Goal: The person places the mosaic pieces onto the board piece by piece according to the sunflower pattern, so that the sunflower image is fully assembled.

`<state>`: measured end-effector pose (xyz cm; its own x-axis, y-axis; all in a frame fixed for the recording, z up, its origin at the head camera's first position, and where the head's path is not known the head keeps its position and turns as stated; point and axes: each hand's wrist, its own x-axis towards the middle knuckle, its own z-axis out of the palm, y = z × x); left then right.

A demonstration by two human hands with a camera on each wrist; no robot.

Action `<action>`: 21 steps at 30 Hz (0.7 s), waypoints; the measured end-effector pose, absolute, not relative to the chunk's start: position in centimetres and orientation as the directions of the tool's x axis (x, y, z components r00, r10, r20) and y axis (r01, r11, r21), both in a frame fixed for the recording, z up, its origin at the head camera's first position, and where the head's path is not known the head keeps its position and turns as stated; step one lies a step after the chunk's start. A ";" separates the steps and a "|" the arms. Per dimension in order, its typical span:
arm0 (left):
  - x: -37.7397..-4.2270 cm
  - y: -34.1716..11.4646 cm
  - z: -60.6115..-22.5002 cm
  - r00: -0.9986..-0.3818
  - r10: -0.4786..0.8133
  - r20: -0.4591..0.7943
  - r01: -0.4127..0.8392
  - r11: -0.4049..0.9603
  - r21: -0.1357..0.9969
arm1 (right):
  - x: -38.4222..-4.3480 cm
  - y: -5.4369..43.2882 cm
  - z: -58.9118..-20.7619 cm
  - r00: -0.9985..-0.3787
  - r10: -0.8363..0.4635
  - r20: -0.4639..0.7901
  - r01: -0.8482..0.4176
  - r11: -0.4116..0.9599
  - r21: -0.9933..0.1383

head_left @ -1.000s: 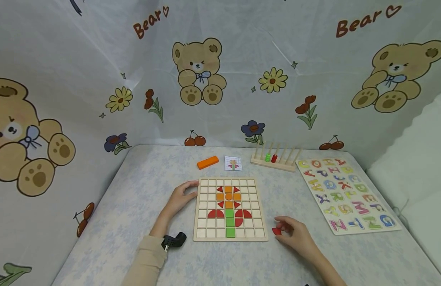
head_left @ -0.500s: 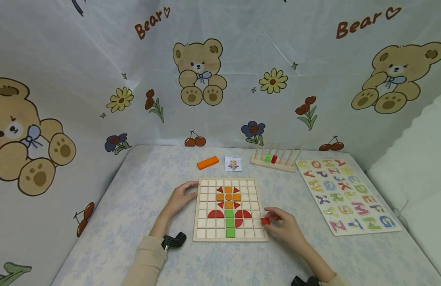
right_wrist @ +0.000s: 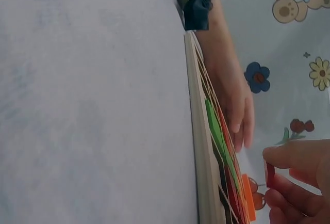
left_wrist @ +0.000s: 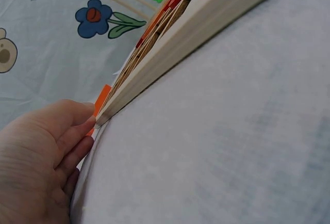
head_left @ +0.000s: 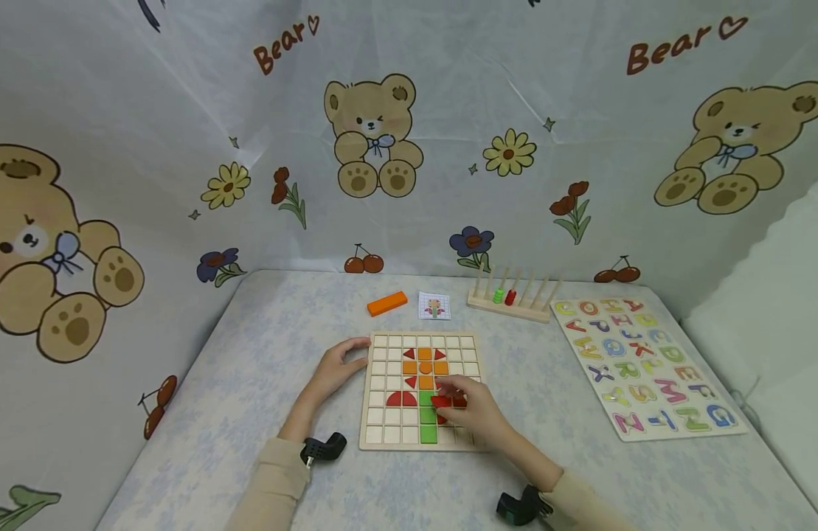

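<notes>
A wooden grid board point(head_left: 393, 433) lies on the table, with orange and green squares, red triangles and red rounded pieces set in its cells. My right hand point(head_left: 475, 409) is over the board's lower right part, pinching a small red tile point(right_wrist: 269, 174) between thumb and fingers. It covers some of the red pieces right of the green column point(head_left: 428, 417). In the right wrist view the tile is seen edge-on. My left hand point(head_left: 335, 371) rests at the board's upper left edge, fingers extended and fingertips touching the rim, as the left wrist view also shows.
Behind the board lie an orange block point(head_left: 386, 304) and a small pattern card point(head_left: 434, 305). A wooden peg rack point(head_left: 508, 306) with green and red beads stands at the back. On the right lies an alphabet board point(head_left: 647, 369). A bear-print cloth point(head_left: 435, 206) hangs behind.
My right hand has moved left from the table beside the board to over the board, carrying the red tile. My left hand has stayed at the board's edge.
</notes>
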<state>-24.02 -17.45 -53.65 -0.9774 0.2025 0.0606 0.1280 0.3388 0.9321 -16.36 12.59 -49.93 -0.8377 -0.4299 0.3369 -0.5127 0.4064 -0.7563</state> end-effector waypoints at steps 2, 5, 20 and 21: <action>-24.0 -17.5 -53.6 -0.975 0.206 0.079 0.145 0.330 0.933 | -16.2 11.7 -49.9 -0.842 -0.450 0.298 -0.489 0.403 -0.773; -23.7 -17.3 -53.1 -0.974 0.212 0.085 0.153 0.332 0.931 | -16.0 10.3 -49.5 -0.846 -0.469 0.255 -0.466 0.415 -0.782; -23.9 -17.5 -53.6 -0.974 0.214 0.072 0.143 0.337 0.931 | -16.0 8.2 -50.4 -0.831 -0.512 0.218 -0.478 0.457 -0.750; -23.9 -17.5 -53.6 -0.974 0.214 0.072 0.142 0.336 0.931 | -16.0 8.2 -50.4 -0.832 -0.510 0.218 -0.478 0.459 -0.749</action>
<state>-23.91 -17.51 -53.58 -0.9741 0.2143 0.0716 0.1424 0.3363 0.9309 -16.00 8.21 -50.41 -0.8322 -0.5099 0.2179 -0.4775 0.4592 -0.7490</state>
